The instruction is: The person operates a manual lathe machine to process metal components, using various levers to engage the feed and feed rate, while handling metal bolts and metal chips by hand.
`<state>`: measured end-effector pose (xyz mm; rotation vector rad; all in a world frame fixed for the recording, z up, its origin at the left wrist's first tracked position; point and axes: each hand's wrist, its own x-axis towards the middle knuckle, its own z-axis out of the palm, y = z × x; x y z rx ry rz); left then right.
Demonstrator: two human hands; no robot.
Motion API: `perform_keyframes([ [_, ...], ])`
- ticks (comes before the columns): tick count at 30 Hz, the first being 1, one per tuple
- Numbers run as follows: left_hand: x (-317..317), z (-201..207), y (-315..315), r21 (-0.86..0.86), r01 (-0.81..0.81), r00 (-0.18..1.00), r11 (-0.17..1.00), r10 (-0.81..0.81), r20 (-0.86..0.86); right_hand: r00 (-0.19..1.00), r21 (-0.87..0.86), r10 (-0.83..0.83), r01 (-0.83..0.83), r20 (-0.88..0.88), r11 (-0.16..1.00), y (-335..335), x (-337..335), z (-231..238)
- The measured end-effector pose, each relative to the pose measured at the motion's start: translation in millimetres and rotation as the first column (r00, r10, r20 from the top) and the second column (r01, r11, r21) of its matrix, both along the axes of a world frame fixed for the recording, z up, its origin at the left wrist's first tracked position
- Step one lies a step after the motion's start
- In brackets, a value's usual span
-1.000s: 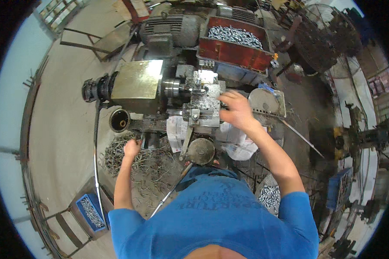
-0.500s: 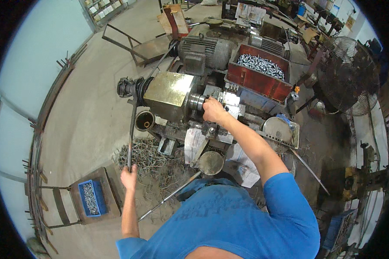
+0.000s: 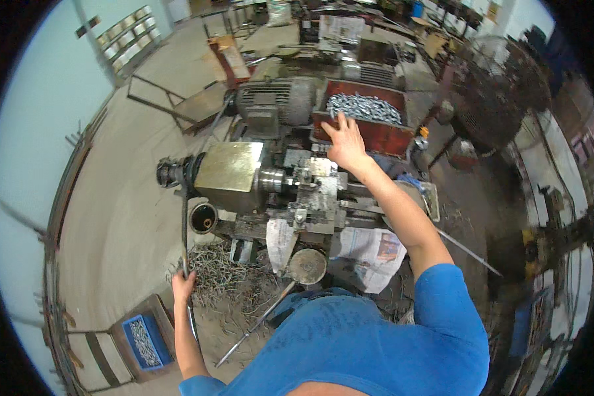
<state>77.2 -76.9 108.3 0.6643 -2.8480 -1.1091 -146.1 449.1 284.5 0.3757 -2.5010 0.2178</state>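
Note:
My left hand point(image 3: 183, 286) is wrapped round a long dark lever rod point(image 3: 185, 234) at the left of a lathe-like machine. That rod runs up beside the headstock point(image 3: 229, 166) with its shiny yellowish top. My right hand point(image 3: 347, 144) has its fingers apart and nothing visible in it. It is over the near left side of a red bin point(image 3: 384, 138) that holds many small shiny metal parts point(image 3: 366, 108). Below and left of that hand are the round metal spindle point(image 3: 270, 180) and the cross slide point(image 3: 318, 195).
A round plate point(image 3: 307, 266) and a metal bar point(image 3: 254, 325) are near my body. Metal shavings point(image 3: 228, 270) lie on the floor beside a blue crate of parts point(image 3: 136, 338). A large fan point(image 3: 498, 92) stands at right; a motor point(image 3: 274, 102) sits behind the headstock.
My right hand has left the spindle and moved up to the red bin, its fingers spreading. My left hand still holds the lever, now slightly lower. The whole view has shifted.

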Motion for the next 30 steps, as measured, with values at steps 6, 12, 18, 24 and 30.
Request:
perform_keyframes([
  [6,-30,-31,-20,0.313,-0.034,0.998,0.949,0.019,0.053,0.972,-0.349,0.213,-0.168,0.095,0.922,39,106,-34],
  [12,-31,-45,-35,0.345,-0.046,0.997,0.938,0.021,0.079,0.707,-0.431,-0.136,0.559,0.694,0.708,118,327,-177],
  [18,-41,-28,-15,0.283,-0.096,0.982,0.954,0.044,0.184,0.112,0.141,-0.564,0.912,0.818,0.385,159,542,-305],
  [24,-41,-26,-14,0.206,-0.133,0.978,0.969,0.095,0.188,-0.003,0.131,-0.497,0.966,0.868,0.224,183,560,-304],
  [30,-42,-30,-14,0.18,-0.091,0.979,0.979,0.055,0.197,-0.083,0.113,-0.455,0.993,0.886,0.037,211,546,-334],
])
